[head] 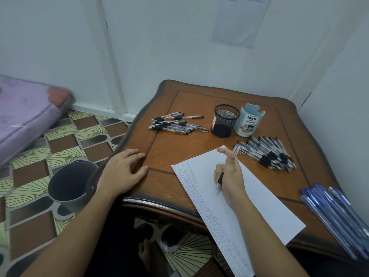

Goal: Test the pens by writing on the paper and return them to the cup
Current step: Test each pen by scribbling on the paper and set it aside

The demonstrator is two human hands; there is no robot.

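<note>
- Right hand (229,176) grips a pen (219,179), tip on the paper (259,196).
- Left hand (123,172) rests flat, fingers relaxed, on the table (179,152).
- Mesh cup (226,120) and blue organizer (248,121) stand side by side, with loose pens (175,123) beside them.

On the desk (179,144): 1 black mesh cup (225,121), 1 pale blue cup (248,122), 1 paper sheet (261,198), 3 pen piles (175,123) (268,151) (337,214), 1 lone pen (219,179).
</note>
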